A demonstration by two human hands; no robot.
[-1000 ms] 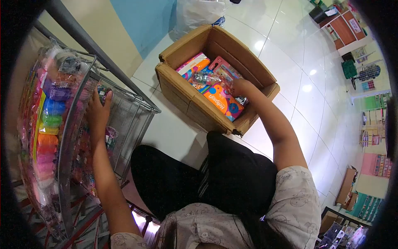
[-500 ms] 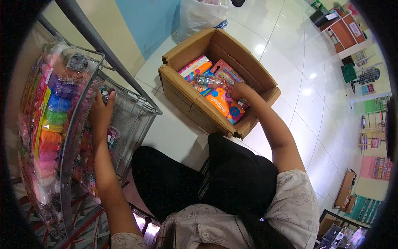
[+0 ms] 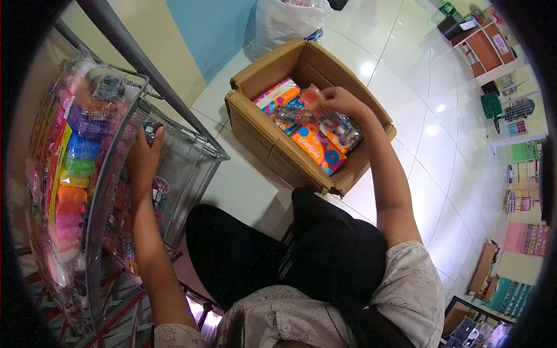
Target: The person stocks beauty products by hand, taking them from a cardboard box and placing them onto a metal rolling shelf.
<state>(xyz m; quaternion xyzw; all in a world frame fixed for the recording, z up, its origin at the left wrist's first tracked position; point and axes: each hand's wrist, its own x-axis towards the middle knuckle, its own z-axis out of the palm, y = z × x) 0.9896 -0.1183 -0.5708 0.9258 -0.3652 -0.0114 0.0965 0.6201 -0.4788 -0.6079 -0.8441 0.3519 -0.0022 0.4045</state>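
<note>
- Right hand [image 3: 341,100], upper centre of frame, is pinching a clear plastic packet [image 3: 339,124] w/ small colourful items inside; fingers are closed on its top edge & packet is hanging just above the cardboard box [image 3: 272,145].
- Packet is sitting over the box's right half, apart from the stock under it – looks lifted clear, tho the lower end may be brushing the orange pack [image 3: 316,148].
- Box is standing open on the white tile floor [image 3: 406,133], holding flat bright packs: orange one in front, pink/blue ones [image 3: 278,95] towards the back.
- Left hand [image 3: 142,159], left-centre of frame, is resting flat against the wire mesh basket [image 3: 185,162] of a display rack; fingers are spread on the mesh & near some small packets inside. Can't tell if it's gripping the wire or just bracing.
- Further left, long bags of coloured tubs [image 3: 72,168] are hanging on the rack – purple, blue, green, orange.
- Step in hand, my read: picking stock out of the box, w/ basket being steadied.
- Next move prob. calls for carrying the packet across to lower left of frame, clearing the basket rim, keeping the pinch firm since the plastic looks slippery & floppy.
- White plastic bag [image 3: 284,20] is sitting behind the box, top of frame.
</note>
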